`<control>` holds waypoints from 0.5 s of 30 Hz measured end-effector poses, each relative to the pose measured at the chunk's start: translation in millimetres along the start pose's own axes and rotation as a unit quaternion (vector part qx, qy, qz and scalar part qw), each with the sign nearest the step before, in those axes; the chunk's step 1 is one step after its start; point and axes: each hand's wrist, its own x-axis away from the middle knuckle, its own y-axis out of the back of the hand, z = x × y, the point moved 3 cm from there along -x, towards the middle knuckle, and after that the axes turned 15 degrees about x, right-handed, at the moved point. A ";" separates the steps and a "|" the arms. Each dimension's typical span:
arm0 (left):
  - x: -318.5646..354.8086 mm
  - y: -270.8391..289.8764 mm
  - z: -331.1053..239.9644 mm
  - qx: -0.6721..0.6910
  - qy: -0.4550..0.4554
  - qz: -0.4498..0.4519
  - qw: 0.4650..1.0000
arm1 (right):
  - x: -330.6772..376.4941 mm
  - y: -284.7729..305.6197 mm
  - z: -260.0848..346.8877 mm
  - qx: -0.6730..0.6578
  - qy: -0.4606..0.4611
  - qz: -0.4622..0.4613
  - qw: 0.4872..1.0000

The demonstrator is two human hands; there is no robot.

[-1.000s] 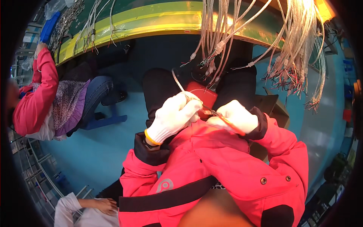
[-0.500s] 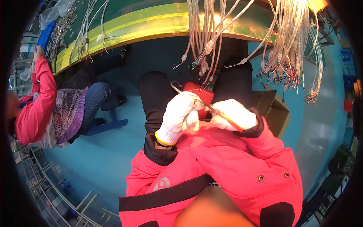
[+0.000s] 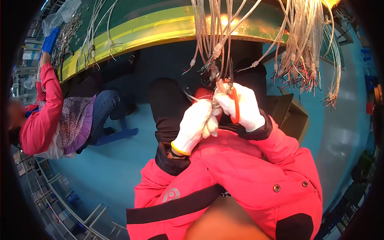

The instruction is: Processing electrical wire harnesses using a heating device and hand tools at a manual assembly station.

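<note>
My left hand (image 3: 195, 122), in a white glove with a yellow cuff edge, is closed around a thin cable (image 3: 189, 93) whose grey end sticks out past the knuckles. Close beside it, my right hand (image 3: 245, 106), also gloved, grips a hand tool with an orange curved handle (image 3: 235, 107). Its working end is hard to make out, so scissors or pliers cannot be told apart. The right fingertips reach up to the hanging cables (image 3: 216, 50), where bare coloured wire ends dangle. Something red (image 3: 203, 92) lies behind the hands, between my knees.
A green bench with a yellow edge (image 3: 160, 30) runs across the top. More clear cables (image 3: 302, 52) hang over it at the right. A cardboard box (image 3: 294, 116) stands by my right leg. At the left, a co-worker in a pink sleeve (image 3: 52, 88) sits near a blue stool (image 3: 118, 136).
My right hand has risen toward the hanging cables, turning the orange-handled tool upright. My left hand still holds the cable and has shifted only slightly.
</note>
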 end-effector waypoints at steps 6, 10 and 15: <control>0.0 -20.1 -31.5 -0.688 -0.381 -0.084 0.612 | -12.8 17.7 12.3 -0.108 -0.092 0.077 0.987; -3.7 -43.2 -52.5 -0.526 -0.401 0.114 0.741 | -25.8 20.7 25.4 -0.022 -0.073 0.170 0.982; -2.8 -47.6 -34.8 -0.488 -0.109 0.139 0.855 | -31.2 26.9 36.1 0.114 0.040 0.125 0.985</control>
